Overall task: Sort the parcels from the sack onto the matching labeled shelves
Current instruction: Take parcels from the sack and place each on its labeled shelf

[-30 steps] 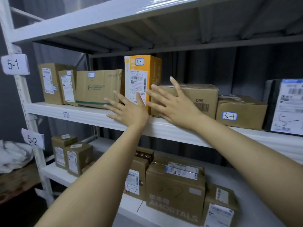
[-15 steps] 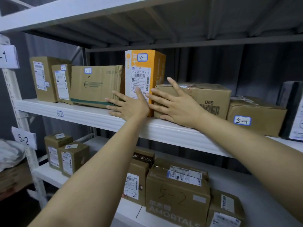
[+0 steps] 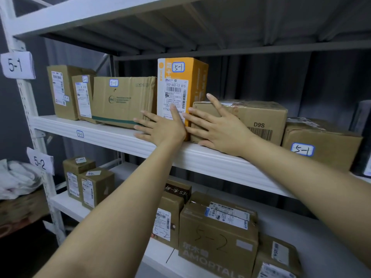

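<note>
1. Orange box [image 3: 193, 77] stands upright on the upper shelf [image 3: 210, 159]. It has a "5-1" sticker and a waybill reading "502-602-12 815".
2. Left grip [image 3: 164, 129] is released, fingers straight and spread. The palm lies flat on the orange box's lower front, and the outer fingers reach onto the P&G carton [image 3: 122, 101] just left of it.
3. Right grip [image 3: 222, 127] is released and lies flat on the front of the brown "D9S" box [image 3: 261, 117], just right of the orange box.
4. Farther right of the orange box is a brown box [image 3: 329, 137] stickered "5-1".
5. The P&G carton is stickered "5-1". The post tag [image 3: 17, 65] far left reads "5-1".
6. Below the orange box, on the lower shelf, an "AMORTALS" box [image 3: 216, 243] has "5-2" handwritten on it. The lower tag [image 3: 41, 162] reads "5-2".
</note>
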